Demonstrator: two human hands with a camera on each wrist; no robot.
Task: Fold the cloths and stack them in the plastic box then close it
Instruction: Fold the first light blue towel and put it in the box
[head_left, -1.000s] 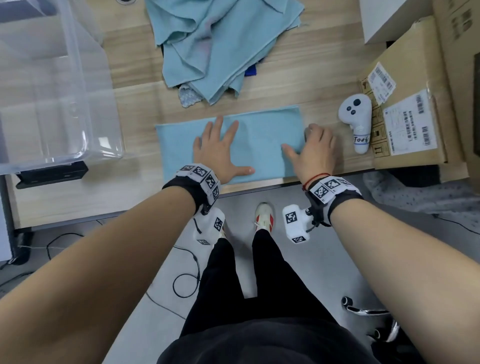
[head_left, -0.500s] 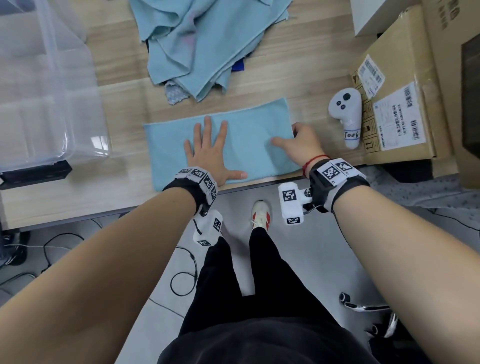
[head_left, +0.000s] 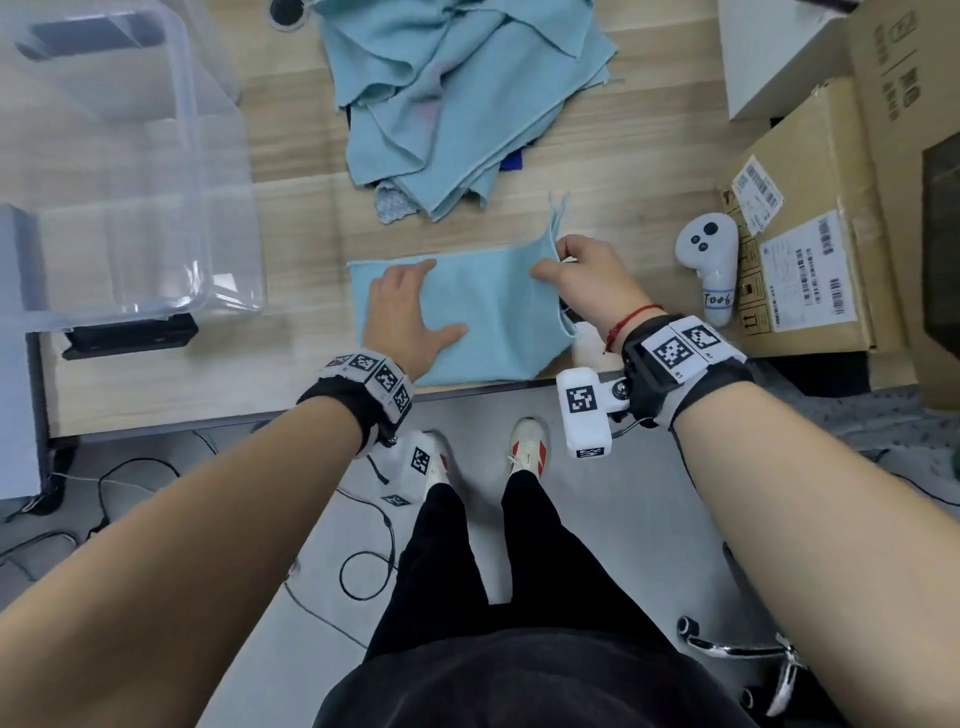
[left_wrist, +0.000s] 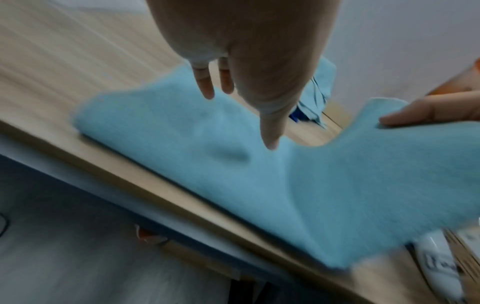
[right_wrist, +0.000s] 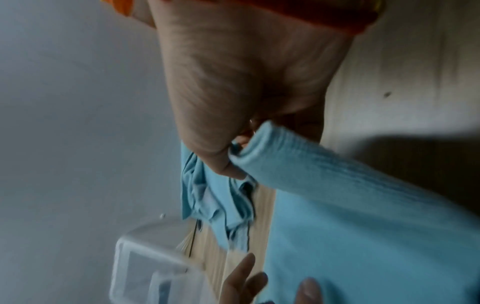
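- The pale wood-grain bench (head_left: 291, 171) carries everything; its surface looks smooth, so cloth will probably slide on it unless pinned.
- The clear, rigid plastic box (head_left: 119, 171) stands open at the bench's left end, well apart from the cloth in hand; no cloth shows inside it.
- A rumpled heap of light blue cloths (head_left: 457, 98) lies at the far side, unfolded.
- The light blue cloth being folded (head_left: 483, 317) lies at the near bench edge, between the hands. It looks soft, thin and light, with a fine nap; it should drape and crease easily, and is best taken by an edge or corner while its other end is held flat.
- The left hand (head_left: 405, 317) rests on the cloth's left part, fingers straight and spread, pressing it down.
- The right hand (head_left: 582, 280) pinches the cloth's right edge between thumb and fingers and holds it raised off the bench, judged ready to fold leftward.
- A white handheld controller (head_left: 709, 260) lies beside a brown cardboard carton (head_left: 810, 218) at right.
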